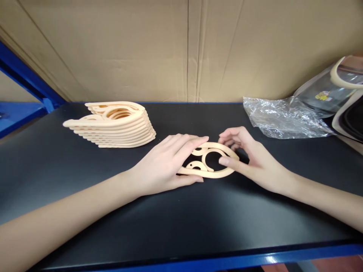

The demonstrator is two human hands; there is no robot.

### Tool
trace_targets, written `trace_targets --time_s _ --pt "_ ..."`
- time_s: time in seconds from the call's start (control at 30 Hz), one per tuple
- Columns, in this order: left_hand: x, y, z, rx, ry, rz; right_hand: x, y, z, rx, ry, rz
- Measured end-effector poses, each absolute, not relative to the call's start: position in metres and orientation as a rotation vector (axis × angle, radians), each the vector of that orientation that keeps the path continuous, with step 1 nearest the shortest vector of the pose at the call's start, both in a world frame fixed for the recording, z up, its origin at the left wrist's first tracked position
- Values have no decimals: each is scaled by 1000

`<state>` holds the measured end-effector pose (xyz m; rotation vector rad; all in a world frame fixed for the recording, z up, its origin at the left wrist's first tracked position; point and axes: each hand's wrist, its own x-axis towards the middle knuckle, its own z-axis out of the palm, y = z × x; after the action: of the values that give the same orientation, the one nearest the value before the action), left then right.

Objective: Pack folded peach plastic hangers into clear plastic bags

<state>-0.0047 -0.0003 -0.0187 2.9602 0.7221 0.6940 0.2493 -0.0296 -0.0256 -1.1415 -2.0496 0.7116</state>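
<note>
A beige, leaf-shaped plastic frame (217, 174) with a ring and curled cut-outs inside is low over the black shelf, in front of me. My left hand (170, 162) is closed round its left end, thumb along the near edge and fingers over the far edge. At the right end is my right hand (252, 158), its thumb overlapping the ring and its bent fingers apart from the thumb beyond the far rim. Whether that thumb touches the frame I cannot tell. To the left stands a neat stack of similar beige frames (121, 130), their open ends pointing left.
Crumpled clear plastic wrap (286, 117) lies at the back right, against a clear bag (317, 94) with a beige handle. Cardboard (127, 49) forms the back wall. A blue metal rail (255, 257) edges the black shelf (181, 223) in front, and a blue post (31, 75) rises at left.
</note>
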Motion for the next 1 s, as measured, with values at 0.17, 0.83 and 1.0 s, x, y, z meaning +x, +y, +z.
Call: trace_targets --time_s 0.17,0.83,1.0 --pt "-6 0 -14 3072 792 850 249 -25 -22 -1261 -1865 974" --pt "-3 -2 -14 3144 835 819 245 -30 -13 -1181 -1529 1369" --pt "-3 -3 -13 3169 846 801 244 -29 -13 -1194 -1538 1352"
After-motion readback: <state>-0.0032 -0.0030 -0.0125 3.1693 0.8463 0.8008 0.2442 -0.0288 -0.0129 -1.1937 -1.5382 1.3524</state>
